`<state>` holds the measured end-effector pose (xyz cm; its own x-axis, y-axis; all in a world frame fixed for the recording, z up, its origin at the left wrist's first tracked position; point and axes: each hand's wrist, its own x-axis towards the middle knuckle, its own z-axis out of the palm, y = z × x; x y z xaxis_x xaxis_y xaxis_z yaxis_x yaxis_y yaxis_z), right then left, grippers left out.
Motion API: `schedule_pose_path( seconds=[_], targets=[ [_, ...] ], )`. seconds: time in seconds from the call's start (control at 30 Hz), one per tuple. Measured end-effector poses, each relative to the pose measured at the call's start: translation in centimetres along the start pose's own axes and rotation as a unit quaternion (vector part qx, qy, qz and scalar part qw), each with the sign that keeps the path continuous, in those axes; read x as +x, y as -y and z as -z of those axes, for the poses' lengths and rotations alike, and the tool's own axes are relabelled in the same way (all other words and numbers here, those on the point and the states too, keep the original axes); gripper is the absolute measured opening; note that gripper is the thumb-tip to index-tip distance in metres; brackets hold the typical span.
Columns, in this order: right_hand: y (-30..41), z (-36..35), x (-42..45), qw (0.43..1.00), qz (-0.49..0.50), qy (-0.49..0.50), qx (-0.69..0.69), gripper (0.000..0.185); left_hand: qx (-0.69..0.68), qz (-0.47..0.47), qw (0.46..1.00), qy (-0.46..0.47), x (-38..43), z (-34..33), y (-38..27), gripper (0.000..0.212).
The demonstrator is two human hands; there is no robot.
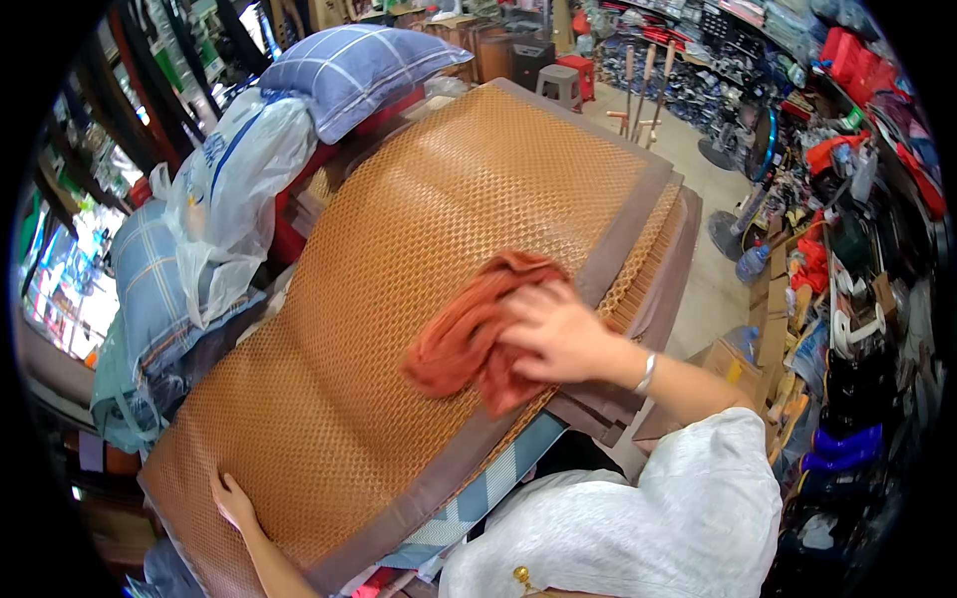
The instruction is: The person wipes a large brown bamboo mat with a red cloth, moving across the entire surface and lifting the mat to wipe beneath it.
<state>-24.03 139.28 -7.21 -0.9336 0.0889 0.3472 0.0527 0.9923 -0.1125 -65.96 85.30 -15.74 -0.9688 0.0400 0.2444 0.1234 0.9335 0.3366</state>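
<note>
A large woven rattan-look mat (359,299) with a brown fabric border spreads before me, bulging in soft waves. My right hand (549,333) presses on a bunched orange-red cloth (456,344) that lies on the mat near its right border. The fingers are spread over the cloth's right part and look blurred. Toward the mat's lower left corner my left hand (232,501) rests on the weave, holding nothing, with its fingers partly apart. More folded mats (658,247) are stacked under the right edge, and a blue-and-white patterned textile (478,478) shows below the front border.
Plaid pillows (366,71) and a white plastic bag (239,172) lie along the left side. A grey stool (559,84) and long wooden-handled tools (643,90) stand beyond the far end. Shelves crowded with goods (845,299) and a cardboard box (721,366) line the right.
</note>
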Motion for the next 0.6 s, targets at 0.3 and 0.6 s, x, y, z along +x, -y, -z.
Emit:
schedule_pose_path(
  seconds=[0.3, 0.6],
  targets=[
    [-21.0, 1.3, -3.3, 0.887, -0.436, -0.051, -0.143, 0.047, 0.019, 0.01, 1.0, -0.005, -1.5, 0.7, -2.7, 0.05],
    [0.2, -4.1, 6.7, 0.991, -0.057, -0.051, -0.111, 0.049, 0.047, 0.004, 0.998, -0.04, -1.0, 0.1, -1.0, 0.048]
  ],
)
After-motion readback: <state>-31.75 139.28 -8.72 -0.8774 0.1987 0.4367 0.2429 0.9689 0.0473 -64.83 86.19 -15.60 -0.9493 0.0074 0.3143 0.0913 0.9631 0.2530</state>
